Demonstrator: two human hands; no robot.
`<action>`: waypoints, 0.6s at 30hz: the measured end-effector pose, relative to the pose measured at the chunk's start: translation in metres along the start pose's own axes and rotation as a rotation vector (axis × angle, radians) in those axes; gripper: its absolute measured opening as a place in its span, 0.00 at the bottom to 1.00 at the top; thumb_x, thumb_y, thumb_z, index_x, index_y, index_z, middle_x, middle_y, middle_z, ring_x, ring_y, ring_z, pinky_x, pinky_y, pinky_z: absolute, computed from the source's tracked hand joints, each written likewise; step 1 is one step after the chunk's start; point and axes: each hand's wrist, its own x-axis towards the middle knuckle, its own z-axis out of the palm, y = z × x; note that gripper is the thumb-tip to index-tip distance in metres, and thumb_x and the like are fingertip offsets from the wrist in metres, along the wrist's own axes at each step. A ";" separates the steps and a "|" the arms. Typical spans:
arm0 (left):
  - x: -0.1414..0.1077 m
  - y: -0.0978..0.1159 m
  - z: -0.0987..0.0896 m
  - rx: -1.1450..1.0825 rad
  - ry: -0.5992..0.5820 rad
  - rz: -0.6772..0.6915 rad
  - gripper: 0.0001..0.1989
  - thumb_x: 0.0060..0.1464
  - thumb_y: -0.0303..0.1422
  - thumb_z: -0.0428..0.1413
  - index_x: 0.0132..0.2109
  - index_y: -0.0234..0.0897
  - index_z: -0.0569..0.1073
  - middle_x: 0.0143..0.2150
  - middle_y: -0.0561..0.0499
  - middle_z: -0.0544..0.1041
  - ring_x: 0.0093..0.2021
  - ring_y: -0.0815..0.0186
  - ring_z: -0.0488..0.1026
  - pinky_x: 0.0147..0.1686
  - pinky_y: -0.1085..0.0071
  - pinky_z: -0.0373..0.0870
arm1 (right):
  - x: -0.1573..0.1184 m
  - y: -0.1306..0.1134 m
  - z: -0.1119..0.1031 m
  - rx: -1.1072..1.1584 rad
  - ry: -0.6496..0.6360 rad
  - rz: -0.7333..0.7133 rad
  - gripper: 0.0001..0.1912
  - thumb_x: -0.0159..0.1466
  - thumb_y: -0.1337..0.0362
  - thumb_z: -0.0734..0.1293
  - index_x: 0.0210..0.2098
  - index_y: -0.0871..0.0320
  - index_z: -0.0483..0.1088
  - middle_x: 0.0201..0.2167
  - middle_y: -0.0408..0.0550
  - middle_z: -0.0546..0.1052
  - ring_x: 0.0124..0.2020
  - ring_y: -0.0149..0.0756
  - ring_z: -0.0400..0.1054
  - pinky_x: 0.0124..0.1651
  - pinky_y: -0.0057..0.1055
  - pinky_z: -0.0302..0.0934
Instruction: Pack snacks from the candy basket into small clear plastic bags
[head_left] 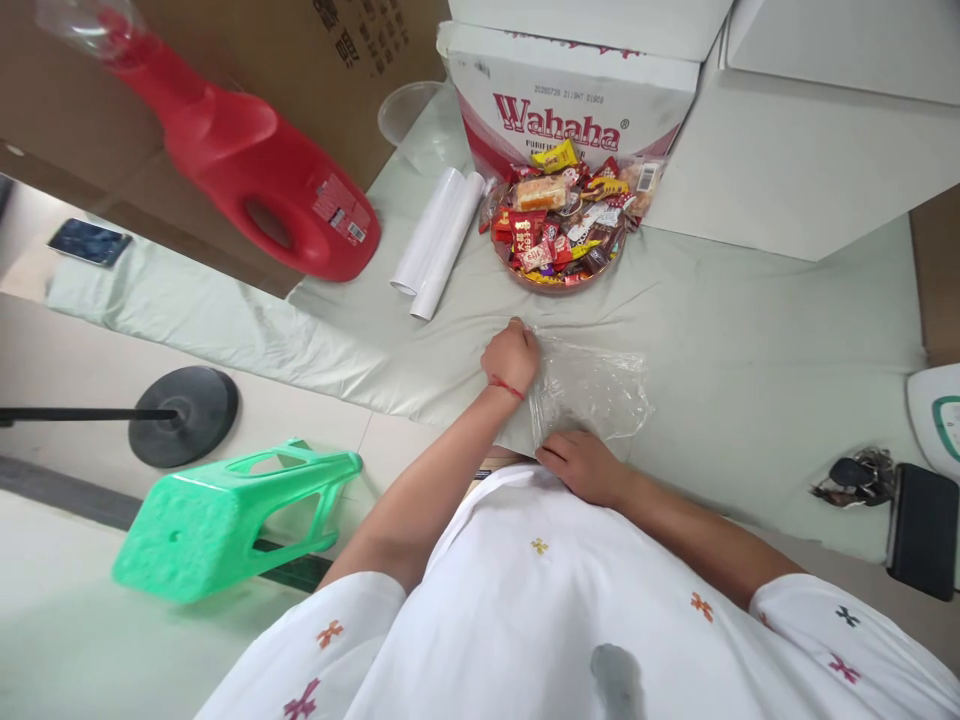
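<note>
A clear plastic bag (592, 385) lies flattened on the pale green cloth in front of me. My left hand (511, 355), with a red string round its wrist, is closed on the bag's far left corner. The fingers of my right hand (583, 466) are curled over the near left corner, at the table's front edge. Between the two hands runs the bag's left edge, pulled fairly straight. Beyond the bag stands a round dish (559, 285) heaped with wrapped candies and snacks (559, 220).
Two white paper rolls (439, 245) and a red bottle (262, 180) lie left of the dish. A Wahaha carton (570, 100) stands behind it. Keys (855, 478) and a black phone (924, 530) are at right. A green stool (240, 520) lies tipped on the left.
</note>
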 end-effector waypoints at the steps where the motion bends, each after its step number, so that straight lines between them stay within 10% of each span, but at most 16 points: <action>1: 0.000 0.002 0.002 0.009 0.008 0.011 0.16 0.70 0.37 0.43 0.50 0.38 0.74 0.42 0.39 0.82 0.43 0.50 0.79 0.37 0.63 0.67 | 0.001 -0.001 -0.001 0.012 -0.046 0.017 0.13 0.75 0.67 0.59 0.44 0.59 0.77 0.37 0.51 0.78 0.35 0.38 0.65 0.37 0.35 0.54; 9: 0.000 -0.005 0.009 0.175 0.244 0.378 0.14 0.68 0.30 0.46 0.51 0.36 0.76 0.49 0.38 0.77 0.52 0.50 0.71 0.48 0.58 0.67 | 0.012 -0.002 -0.007 0.097 -0.200 0.110 0.13 0.75 0.66 0.59 0.48 0.58 0.76 0.44 0.51 0.78 0.37 0.37 0.69 0.36 0.33 0.56; 14: -0.001 -0.015 0.004 0.294 0.060 0.770 0.17 0.66 0.25 0.45 0.40 0.37 0.80 0.44 0.39 0.79 0.51 0.51 0.71 0.48 0.55 0.66 | 0.016 -0.002 -0.004 0.064 -0.178 0.190 0.14 0.74 0.66 0.58 0.48 0.59 0.76 0.63 0.54 0.73 0.35 0.35 0.72 0.35 0.33 0.59; 18: -0.001 -0.016 -0.003 0.296 0.064 0.713 0.16 0.64 0.26 0.46 0.43 0.35 0.80 0.45 0.39 0.81 0.54 0.51 0.74 0.59 0.47 0.63 | 0.018 -0.002 -0.008 0.033 -0.218 0.182 0.16 0.75 0.67 0.57 0.49 0.59 0.76 0.68 0.55 0.70 0.35 0.36 0.74 0.34 0.34 0.62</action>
